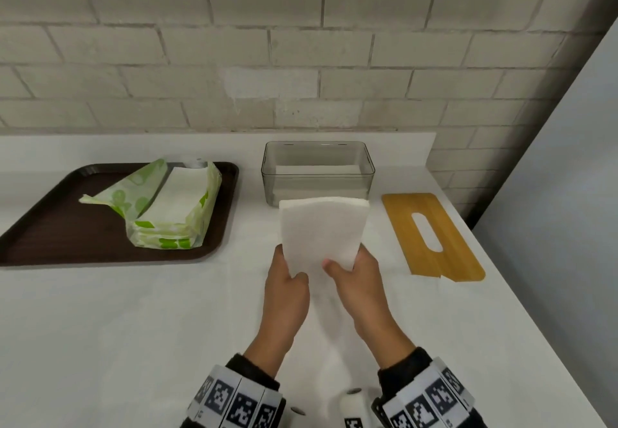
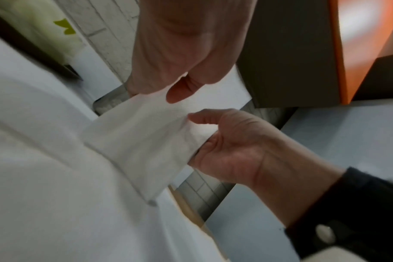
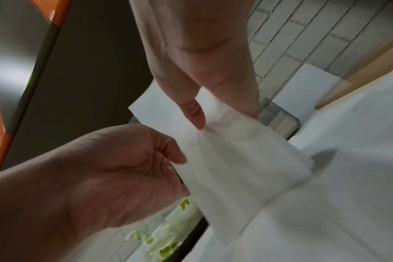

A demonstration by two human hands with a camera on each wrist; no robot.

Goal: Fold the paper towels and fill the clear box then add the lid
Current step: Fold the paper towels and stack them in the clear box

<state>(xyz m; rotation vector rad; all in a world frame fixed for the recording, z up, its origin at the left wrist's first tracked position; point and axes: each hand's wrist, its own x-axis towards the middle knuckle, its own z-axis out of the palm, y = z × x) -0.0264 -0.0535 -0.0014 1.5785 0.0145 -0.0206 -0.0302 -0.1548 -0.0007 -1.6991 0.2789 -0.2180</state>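
Note:
Both hands hold one folded white paper towel (image 1: 322, 230) upright above the table, just in front of the clear box (image 1: 267, 176). My left hand (image 1: 291, 270) pinches its lower left edge and my right hand (image 1: 344, 267) pinches its lower right corner. In the left wrist view the left hand (image 2: 168, 85) and the right hand (image 2: 213, 134) grip the towel (image 2: 141, 138); the right wrist view shows the right hand (image 3: 191, 99), the left hand (image 3: 146, 159) and the towel (image 3: 236, 159). A low layer of white towels lies in the box. The wooden lid (image 1: 431, 237) with a slot lies flat to the right.
A dark brown tray (image 1: 50, 227) at the left carries an opened green and white pack of paper towels (image 1: 170, 206). A brick wall stands behind the white table (image 1: 133, 327). The table's right edge runs diagonally past the lid.

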